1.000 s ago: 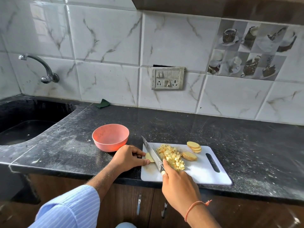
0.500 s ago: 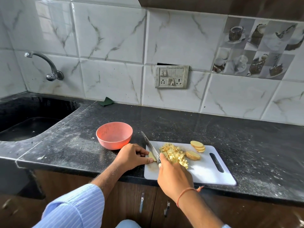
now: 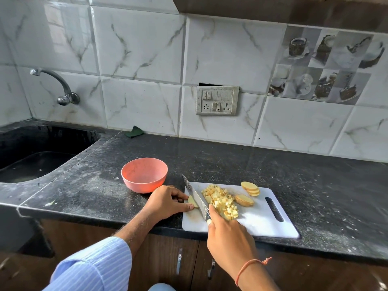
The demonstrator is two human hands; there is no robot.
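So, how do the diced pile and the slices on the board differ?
The dice are small cubes; the slices are flat rounds. The dice lie in one heap beside the knife; the slices lie farther right, some overlapped and one apart. Both are pale yellow and rest on the white board.

Running along under the tiled wall as a black speckled countertop (image 3: 273,164), dusted with pale flecks. Bearing a white cutting board (image 3: 258,223) lying flat at the near edge, its handle slot sitting at the right end. Carrying a pink bowl (image 3: 144,175) standing upright just left of the board and a little further back, apart from it. Holding a green cloth (image 3: 134,132) far back, leaning against the wall. Showing a small pale scrap (image 3: 50,203) near the front left edge, beside the sink (image 3: 37,162) dropping in at the left.
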